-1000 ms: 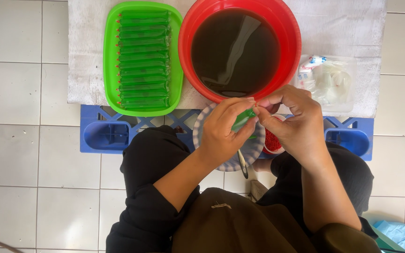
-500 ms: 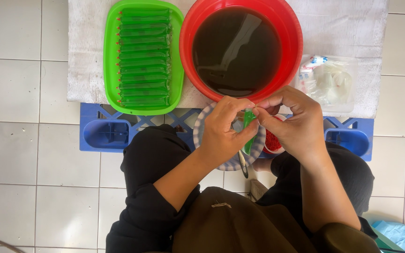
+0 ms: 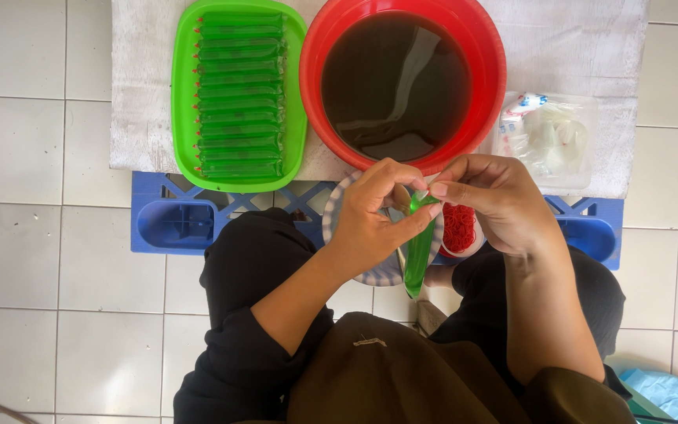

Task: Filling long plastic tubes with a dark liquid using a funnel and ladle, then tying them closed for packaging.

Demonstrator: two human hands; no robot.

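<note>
Seen from above, the left hand (image 3: 370,224) and the right hand (image 3: 496,200) meet over the person's lap, both working at the top end of a long, thin green ice pop (image 3: 419,247). The grip of the left hand is clamped on the neck of that plastic tube, thumb and forefinger pinched together just under its tip, while the fingertips of the right hand are closed on the tip itself from the other side, so the two hands nearly touch there. The tube hangs down from the pinch, filled with green liquid, its lower end pointing toward the person's body and free of any support. Right beneath the hands lies a small plate (image 3: 377,273) with a striped rim, mostly covered by the left hand, and just beside it, under the right hand, sits a small dish of red rubber bands (image 3: 458,228). Both rest on a blue plastic crate (image 3: 168,224) that stands on the white tiled floor (image 3: 33,141). Beyond the crate a pale cloth (image 3: 582,47) carries three things: a green tray (image 3: 186,94) on the left, packed with a neat stack of finished green tubes lying side by side; a big red basin (image 3: 490,86) in the middle, full of dark liquid; and a clear plastic bag (image 3: 551,137) on the right, near the basin's edge.
</note>
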